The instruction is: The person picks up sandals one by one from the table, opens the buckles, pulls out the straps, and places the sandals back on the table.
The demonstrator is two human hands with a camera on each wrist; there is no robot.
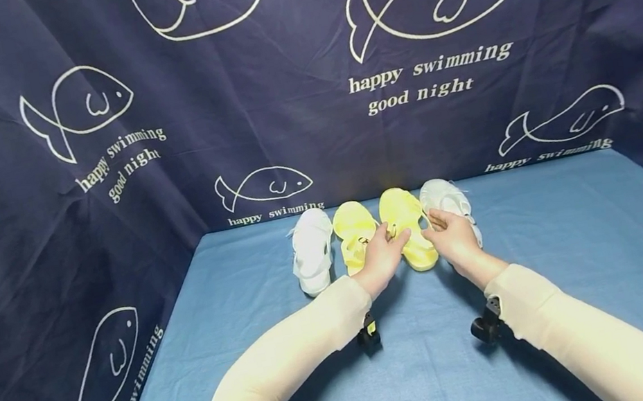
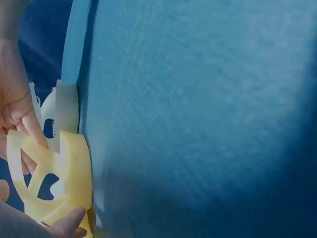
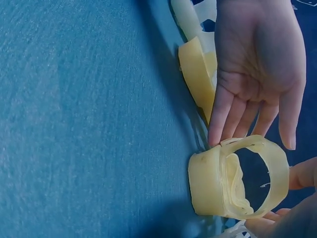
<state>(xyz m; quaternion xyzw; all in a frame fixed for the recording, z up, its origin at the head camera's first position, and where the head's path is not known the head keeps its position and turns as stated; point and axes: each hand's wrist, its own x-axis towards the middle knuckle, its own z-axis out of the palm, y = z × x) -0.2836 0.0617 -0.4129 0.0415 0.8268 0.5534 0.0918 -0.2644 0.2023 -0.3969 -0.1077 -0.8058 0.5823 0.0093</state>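
Observation:
In the head view a yellow sandal [image 1: 401, 205] stands between my two hands, toe toward the back curtain. My left hand [image 1: 382, 255] is at its left side; the right wrist view shows that hand [image 3: 260, 69] with straight fingers touching the sandal [image 3: 205, 183]. My right hand [image 1: 456, 241] is at the other side, its fingers extended; in the left wrist view, the hand [image 2: 17, 94] reaches behind the sandal's straps [image 2: 47, 158]. Whether its fingertips touch is hard to tell. The other yellow sandal [image 1: 352, 218] lies just left, partly behind my left hand.
A white sandal [image 1: 314, 244] stands at the row's left end, and another white sandal [image 1: 440, 192] at the right end, partly covered by my right hand. The blue tabletop [image 1: 423, 366] meets a dark curtain [image 1: 323, 130] close behind the row.

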